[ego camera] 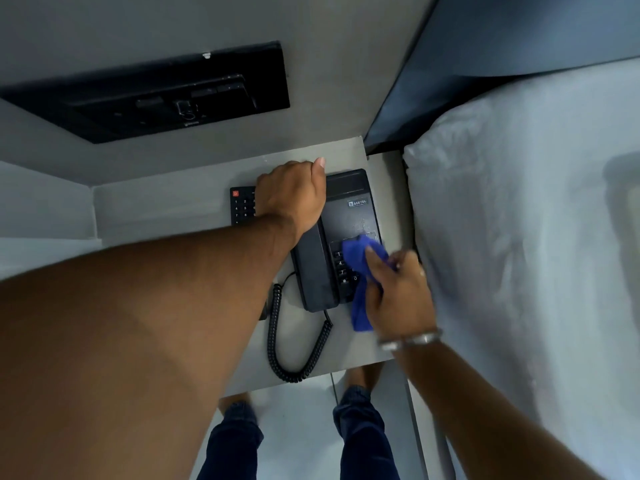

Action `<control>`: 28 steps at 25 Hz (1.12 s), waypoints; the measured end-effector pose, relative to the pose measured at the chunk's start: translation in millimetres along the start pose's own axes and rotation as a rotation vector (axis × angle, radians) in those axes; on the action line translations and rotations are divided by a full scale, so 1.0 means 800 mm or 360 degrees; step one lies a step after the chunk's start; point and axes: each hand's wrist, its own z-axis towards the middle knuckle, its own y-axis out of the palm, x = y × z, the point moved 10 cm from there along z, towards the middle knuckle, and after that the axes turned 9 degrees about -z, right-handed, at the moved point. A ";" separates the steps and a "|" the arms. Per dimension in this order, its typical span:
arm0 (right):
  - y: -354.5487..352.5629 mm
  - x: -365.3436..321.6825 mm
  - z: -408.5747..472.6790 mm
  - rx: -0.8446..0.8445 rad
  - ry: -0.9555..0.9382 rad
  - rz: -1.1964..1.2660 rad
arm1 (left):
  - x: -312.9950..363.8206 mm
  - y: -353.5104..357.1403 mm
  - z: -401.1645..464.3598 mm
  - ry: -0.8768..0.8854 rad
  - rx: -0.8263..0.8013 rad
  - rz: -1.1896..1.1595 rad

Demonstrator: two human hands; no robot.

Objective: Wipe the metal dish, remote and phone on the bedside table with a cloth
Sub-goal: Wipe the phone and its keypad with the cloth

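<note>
Remote (242, 205) sits toward the bedside table's (173, 209) back edge. Left hand (292, 195) clamps the phone's (349, 216) handset end, seemingly steadying it. Right hand (401, 289), near the right edge, pinches the blue cloth (362, 261) against the keypad. No dish visible.

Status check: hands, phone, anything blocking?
Left hand steadies the phone. Right hand rubs blue cloth on keypad. Remote half hidden under left hand. Dish not seen.

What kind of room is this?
Probably a hotel bedroom. A black corded desk phone and a black remote with a red button sit on a grey bedside table, right beside a white-sheeted bed.
</note>
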 end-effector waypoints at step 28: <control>-0.010 -0.101 -0.052 -0.0250 -0.1043 -0.0275 | -0.025 -0.060 -0.024 0.0262 -0.0330 -0.0079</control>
